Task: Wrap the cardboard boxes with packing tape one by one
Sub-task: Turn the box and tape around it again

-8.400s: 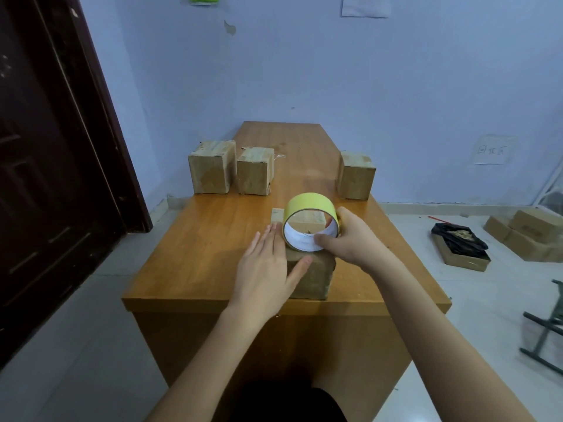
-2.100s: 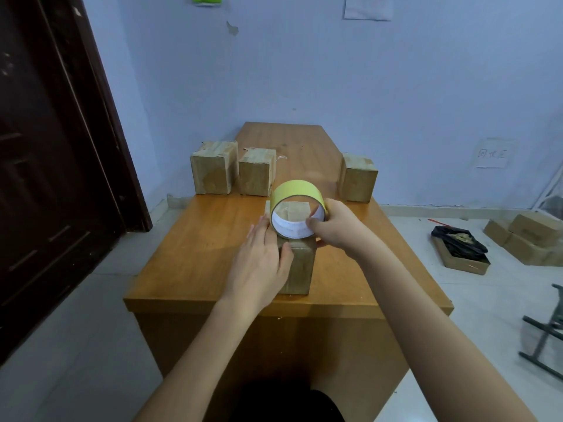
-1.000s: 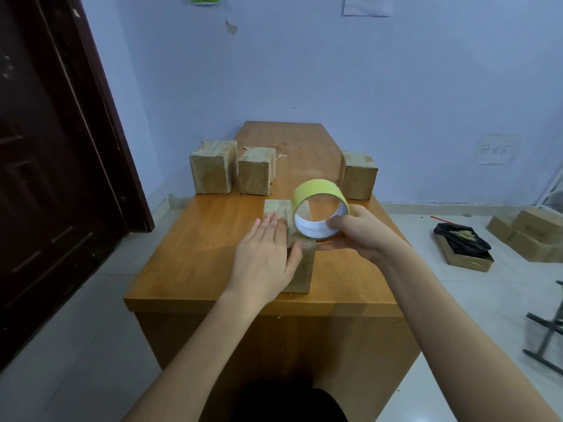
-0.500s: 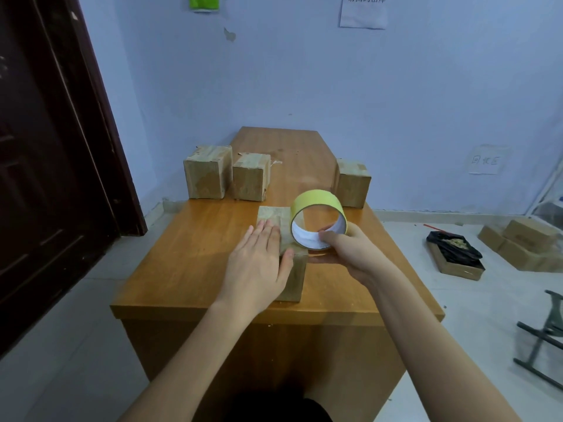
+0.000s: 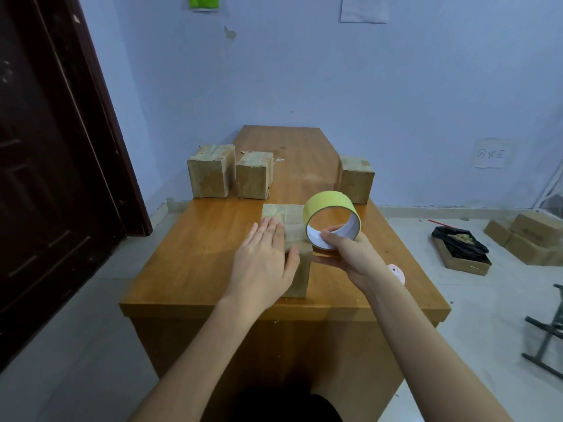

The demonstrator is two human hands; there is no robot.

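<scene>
Box (image 5: 288, 239) near front table (image 5: 195, 254) edge, mid-wrap. Left hand (image 5: 263, 263) presses flat on top, fingers straight. Right hand (image 5: 350, 254) grips yellow tape roll (image 5: 332, 214) just right of box. Next: likely pull tape down right side, keep box pinned.

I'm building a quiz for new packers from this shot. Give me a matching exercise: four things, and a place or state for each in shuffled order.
Things:
1. left hand
2. tape roll
3. lone box
4. pair of boxes

Places or states:
a. far right of the table
b. held in the right hand
c. far left, side by side
d. flat on the near box

Pairs: 1-d, 2-b, 3-a, 4-c
</scene>
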